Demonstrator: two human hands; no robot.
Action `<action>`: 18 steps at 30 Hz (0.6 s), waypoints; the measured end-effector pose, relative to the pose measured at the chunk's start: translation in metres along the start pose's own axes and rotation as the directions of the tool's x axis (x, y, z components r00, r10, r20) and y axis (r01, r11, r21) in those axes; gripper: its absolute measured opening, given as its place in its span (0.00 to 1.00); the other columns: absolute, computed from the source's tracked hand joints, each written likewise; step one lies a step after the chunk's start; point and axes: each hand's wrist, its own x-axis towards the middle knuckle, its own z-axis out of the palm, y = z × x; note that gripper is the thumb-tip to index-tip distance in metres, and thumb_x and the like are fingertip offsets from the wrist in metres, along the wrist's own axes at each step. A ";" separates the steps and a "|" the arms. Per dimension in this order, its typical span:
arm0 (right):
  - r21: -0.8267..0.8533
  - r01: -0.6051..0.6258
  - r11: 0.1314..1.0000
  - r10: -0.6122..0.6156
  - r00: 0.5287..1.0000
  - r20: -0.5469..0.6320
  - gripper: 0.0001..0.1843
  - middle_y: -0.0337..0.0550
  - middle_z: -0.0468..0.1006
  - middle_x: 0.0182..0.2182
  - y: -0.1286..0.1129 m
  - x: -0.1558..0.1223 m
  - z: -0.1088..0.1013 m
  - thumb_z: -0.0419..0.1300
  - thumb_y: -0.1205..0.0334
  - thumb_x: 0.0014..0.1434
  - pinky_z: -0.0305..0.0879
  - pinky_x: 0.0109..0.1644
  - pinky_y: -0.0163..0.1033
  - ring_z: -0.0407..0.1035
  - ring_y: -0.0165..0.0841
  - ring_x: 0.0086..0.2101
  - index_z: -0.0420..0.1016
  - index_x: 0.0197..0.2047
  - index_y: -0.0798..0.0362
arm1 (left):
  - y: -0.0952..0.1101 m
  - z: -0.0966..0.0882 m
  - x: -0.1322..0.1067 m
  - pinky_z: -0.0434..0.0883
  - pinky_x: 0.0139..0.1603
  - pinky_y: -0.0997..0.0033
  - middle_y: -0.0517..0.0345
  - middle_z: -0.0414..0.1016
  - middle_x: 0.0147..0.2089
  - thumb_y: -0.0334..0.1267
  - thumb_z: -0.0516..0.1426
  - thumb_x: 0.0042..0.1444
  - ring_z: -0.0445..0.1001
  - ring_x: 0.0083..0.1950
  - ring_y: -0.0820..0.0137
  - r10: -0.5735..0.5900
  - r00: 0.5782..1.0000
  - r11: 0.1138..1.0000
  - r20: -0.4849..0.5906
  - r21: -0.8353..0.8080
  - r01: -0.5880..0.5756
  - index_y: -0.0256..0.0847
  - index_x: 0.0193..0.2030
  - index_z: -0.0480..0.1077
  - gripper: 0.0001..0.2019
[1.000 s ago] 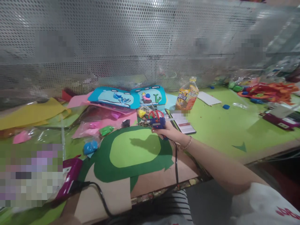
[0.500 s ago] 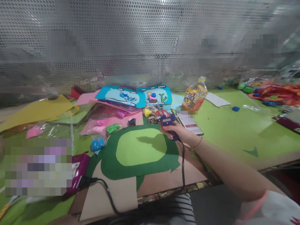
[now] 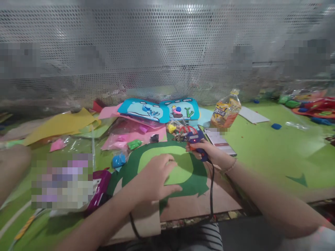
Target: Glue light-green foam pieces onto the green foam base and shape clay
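My right hand [image 3: 202,150] grips a dark blue glue gun [image 3: 195,138] with a small lit red light; its nose points left and a black cord [image 3: 212,184] hangs from the handle. Over the paper cutout, my left hand [image 3: 158,176] is spread with nothing in it. That cutout has a dark green border [image 3: 180,190] with a light green oval [image 3: 180,164] in its middle. Whether the left fingers touch the paper I cannot tell. Red-handled scissors [image 3: 187,129] lie just beyond the glue gun's nose, partly hidden by it.
Blue picture panels [image 3: 157,113] lie at the back, near a juice bottle [image 3: 226,109]. A phone [image 3: 220,141] is right of the glue gun. Bagged clay, including a blue lump [image 3: 119,160], lies left, beside a purple device [image 3: 101,188]. Another person's arm [image 3: 12,167] enters at far left.
My left hand has come in from below left over the green cutout. Another person's arm has come further into view at left. The glue gun remains in my right hand; the view has shifted slightly.
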 end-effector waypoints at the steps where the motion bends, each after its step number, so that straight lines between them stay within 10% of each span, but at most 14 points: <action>1: 0.001 0.005 1.000 -0.005 1.000 -0.005 0.10 0.37 0.69 0.18 0.000 0.001 -0.001 0.64 0.61 0.45 0.48 0.17 0.31 0.55 0.21 0.15 0.70 0.28 0.58 | -0.004 0.004 0.000 0.59 0.60 0.47 0.36 0.56 0.64 0.62 0.55 0.48 0.58 0.63 0.48 -0.021 0.998 1.000 0.063 0.019 0.020 0.37 0.61 0.60 0.39; 6: 0.025 0.046 0.999 -0.046 0.999 -0.001 0.10 0.37 0.70 0.21 0.003 0.007 -0.011 0.64 0.61 0.46 0.50 0.18 0.31 0.55 0.21 0.16 0.70 0.29 0.58 | -0.018 0.020 -0.003 0.47 0.64 0.43 0.34 0.41 0.69 0.68 0.47 0.49 0.41 0.69 0.45 -0.076 0.966 0.996 0.247 0.065 0.062 0.35 0.67 0.49 0.47; 18: 0.002 0.079 0.997 -0.079 0.993 -0.091 0.12 0.39 0.72 0.25 -0.004 0.007 -0.008 0.65 0.60 0.43 0.50 0.18 0.31 0.55 0.21 0.18 0.69 0.28 0.56 | -0.022 0.026 0.000 0.58 0.60 0.49 0.41 0.63 0.62 0.40 0.42 0.64 0.56 0.65 0.52 0.043 0.993 0.985 0.112 0.163 -0.061 0.38 0.56 0.65 0.19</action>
